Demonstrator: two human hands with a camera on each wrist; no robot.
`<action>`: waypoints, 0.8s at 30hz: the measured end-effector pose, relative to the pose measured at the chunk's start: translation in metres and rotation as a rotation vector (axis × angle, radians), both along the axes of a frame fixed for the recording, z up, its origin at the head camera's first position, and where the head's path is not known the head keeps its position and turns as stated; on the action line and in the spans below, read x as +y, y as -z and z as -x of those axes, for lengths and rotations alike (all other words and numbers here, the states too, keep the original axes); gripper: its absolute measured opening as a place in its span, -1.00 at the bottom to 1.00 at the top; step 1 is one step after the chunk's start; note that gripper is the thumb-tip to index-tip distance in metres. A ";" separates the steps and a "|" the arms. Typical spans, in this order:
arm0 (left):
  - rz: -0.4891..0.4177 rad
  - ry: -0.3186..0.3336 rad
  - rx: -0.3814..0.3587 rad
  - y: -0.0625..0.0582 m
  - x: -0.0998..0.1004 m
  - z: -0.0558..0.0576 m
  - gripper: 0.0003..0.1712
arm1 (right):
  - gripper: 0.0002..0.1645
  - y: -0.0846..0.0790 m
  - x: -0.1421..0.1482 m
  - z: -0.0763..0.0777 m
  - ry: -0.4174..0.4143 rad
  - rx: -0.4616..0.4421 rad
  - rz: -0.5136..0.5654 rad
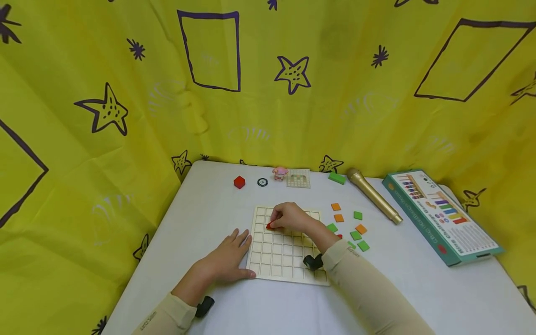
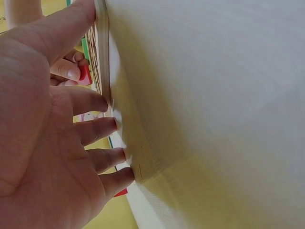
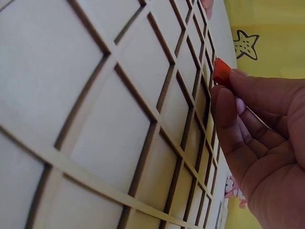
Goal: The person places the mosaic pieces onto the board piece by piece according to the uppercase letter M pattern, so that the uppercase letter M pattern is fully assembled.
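Note:
A wooden grid board (image 1: 276, 270) with raised ribs between its square cells lies on the white table. Over its upper left part, my right hand (image 1: 291, 217) pinches a small red square tile (image 3: 222, 72) between thumb and finger. In the right wrist view the tile is tilted, at the grid's far side; whether it touches the board I cannot tell. My left hand (image 1: 229, 257) lies with fingers spread at the board's left edge, the thumb at its lower left corner. In the left wrist view its fingertips (image 2: 125, 153) rest on the table beside the board.
Orange tiles (image 1: 338, 217) and green tiles (image 1: 363, 245) lie scattered right of the board. Behind it are a red die-like block (image 1: 239, 182), a round disc (image 1: 262, 182), a pink figurine (image 1: 280, 173), a patterned card (image 1: 298, 178) and a green block (image 1: 337, 178). A gold microphone (image 1: 374, 196) and game box (image 1: 444, 216) lie right.

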State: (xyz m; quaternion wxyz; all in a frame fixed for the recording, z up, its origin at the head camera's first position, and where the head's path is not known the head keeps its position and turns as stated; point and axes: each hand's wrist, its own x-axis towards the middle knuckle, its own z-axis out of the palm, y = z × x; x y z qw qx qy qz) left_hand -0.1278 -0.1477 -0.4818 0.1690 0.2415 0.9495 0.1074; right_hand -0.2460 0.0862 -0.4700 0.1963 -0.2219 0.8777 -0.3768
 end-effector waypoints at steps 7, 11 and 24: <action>0.002 0.008 0.012 0.000 0.001 0.000 0.17 | -0.90 0.003 -0.006 -0.002 -0.009 0.003 -0.033; -0.002 0.013 0.015 0.000 0.000 0.000 0.16 | -0.88 0.002 -0.009 -0.003 -0.015 0.031 -0.063; -0.005 0.007 0.007 0.002 -0.001 0.000 0.18 | -0.89 0.000 -0.015 -0.006 -0.038 0.064 -0.102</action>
